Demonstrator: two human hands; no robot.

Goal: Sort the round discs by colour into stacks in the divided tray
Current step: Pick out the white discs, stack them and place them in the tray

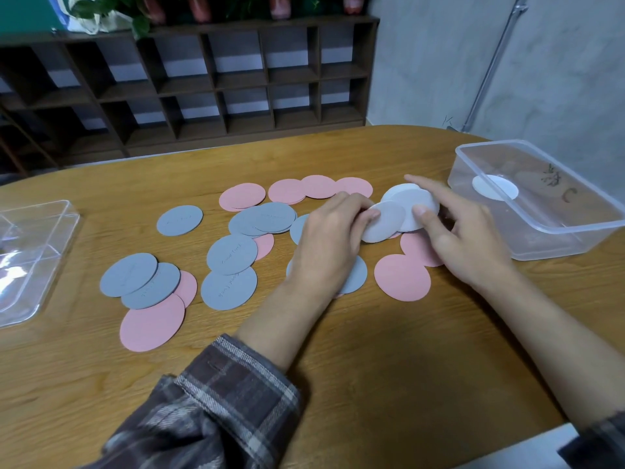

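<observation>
From where I stand, nothing reads clearly. The grey discs (232,253) carry faint embossed script, too blurred to make out. The clear box (561,243) at the right of the table (372,333) bears a small printed sprig (551,174) and a dark curl (570,194), but no legible word.

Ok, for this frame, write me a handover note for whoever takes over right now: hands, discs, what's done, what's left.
Left hand: pinches the front one of the white discs.
Right hand: grips the rest of that fan, forefinger out straight.
Grey discs and pink discs: loose on the table, many overlapping.
Done: no stack shows in the divided tray at far left; a single white disc lies in the clear box at right.
Left: all three colours still to go into the tray.
</observation>
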